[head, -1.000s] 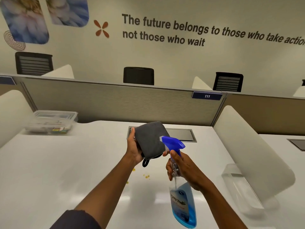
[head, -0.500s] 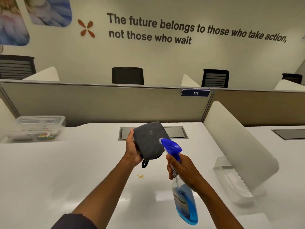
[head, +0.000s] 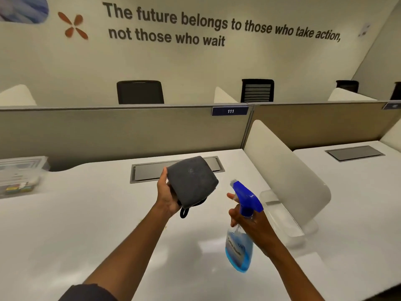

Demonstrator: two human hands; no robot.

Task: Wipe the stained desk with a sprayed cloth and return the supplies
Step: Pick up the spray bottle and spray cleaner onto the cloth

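**Q:** Desk (head: 65,231) first. What sits on it, going left to right from the cloth?

**A:** Well left of the cloth (head: 192,181), at the desk's back edge, is a clear lidded box (head: 20,174). Behind the cloth, a grey cable hatch (head: 149,171) is set flush in the white top. The cloth itself is a folded grey pad, held up off the desk.

**Q:** How is it held?

**A:** The left hand (head: 168,195) pinches its left edge, thumb in front and fingers behind, turning the flat face toward the sprayer, likely to catch the mist.

**Q:** And right of the cloth?

**A:** A bottle (head: 239,246) of blue liquid hangs just apart from it, blue nozzle aimed at the cloth. The right hand (head: 249,222) is wrapped around the neck, one finger stretched over the trigger.

**Q:** Any stain?

**A:** None I can make out; the left arm may be covering it. Wiping looks not yet begun. Right of the bottle stands a white divider (head: 282,170).
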